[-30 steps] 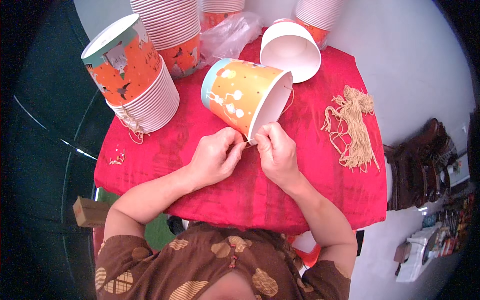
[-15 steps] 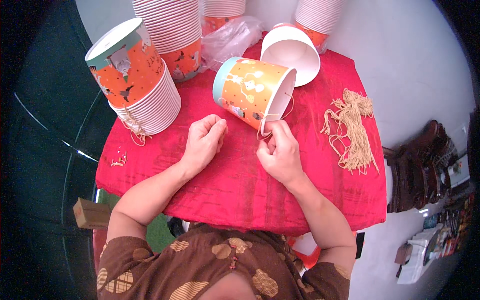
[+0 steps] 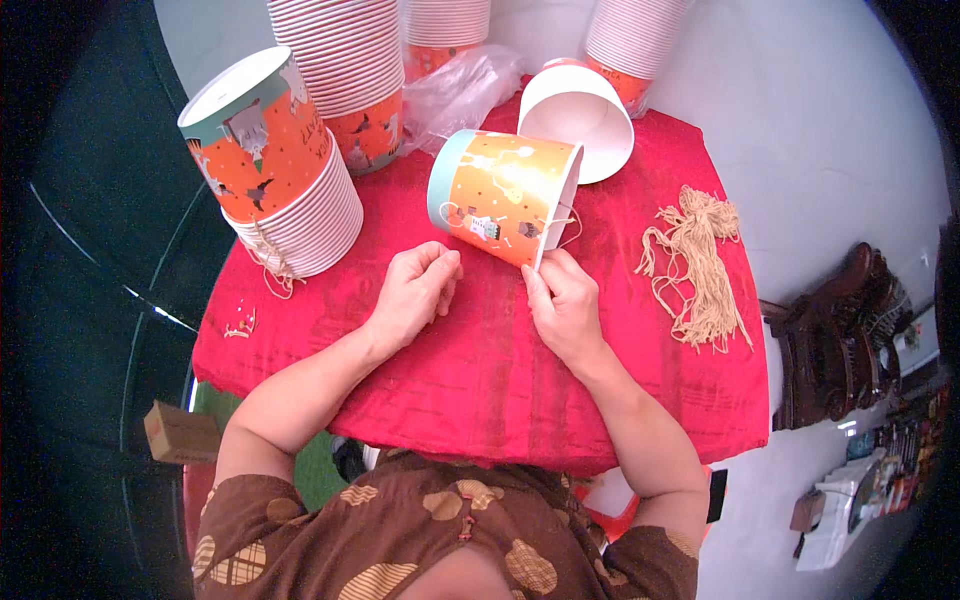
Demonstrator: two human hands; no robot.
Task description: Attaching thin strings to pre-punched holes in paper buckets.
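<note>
An orange paper bucket (image 3: 500, 195) with a pale blue base band and printed figures lies tipped on its side, its mouth toward the right. My right hand (image 3: 567, 305) pinches the lower edge of its rim, thumb outside and fingers at the mouth. A thin tan cord (image 3: 572, 225) loops from the bucket's side near the rim. My left hand (image 3: 415, 288) is closed below and left of the bucket, apart from it; its curled fingers hide whatever they may hold. On the right of the table lies a bundle of tan cords (image 3: 703, 265).
Behind the bucket lies another bucket (image 3: 590, 125), its white inside showing. A nested stack of buckets (image 3: 265, 150) stands at left with cords hanging on it. Taller stacks (image 3: 340, 60) and a clear plastic bag (image 3: 460, 95) are behind. Scraps (image 3: 240, 322) lie on the red cloth (image 3: 480, 390).
The bucket has turned a little, with its rim lower and its mouth less visible. My right hand's grip has shifted, its thumb now against the rim. My left hand stays nearly in place.
</note>
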